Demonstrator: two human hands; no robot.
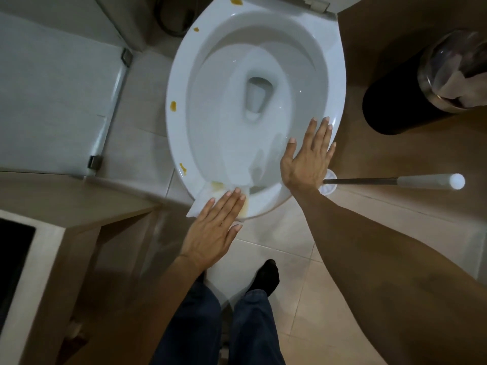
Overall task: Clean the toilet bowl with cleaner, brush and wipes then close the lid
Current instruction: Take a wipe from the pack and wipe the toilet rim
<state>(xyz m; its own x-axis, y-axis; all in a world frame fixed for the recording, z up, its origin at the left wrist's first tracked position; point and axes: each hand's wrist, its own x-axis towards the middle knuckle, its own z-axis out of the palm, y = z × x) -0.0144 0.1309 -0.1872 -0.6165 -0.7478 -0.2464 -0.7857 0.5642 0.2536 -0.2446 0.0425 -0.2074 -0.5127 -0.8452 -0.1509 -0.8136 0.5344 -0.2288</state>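
The white toilet bowl (334, 75) stands open, seen from above, with yellow-brown stains (173, 106) dotted along its left rim. A white wipe (204, 197) lies over the front left rim on a yellow smear. My left hand (216, 227) presses flat on that wipe with straight fingers. My right hand (308, 159) rests flat on the front right rim, fingers spread. The toilet brush (395, 181), with a dark rod and white handle, stands in its white holder just right of the bowl, partly behind my right hand. The lid is out of view.
A black bin (390, 101) with a clear liner and crumpled paper stands at the right. A glass shower door (113, 101) is on the left, a wooden cabinet (79, 246) at lower left. My legs and a dark sock (266, 277) are on the tiled floor below.
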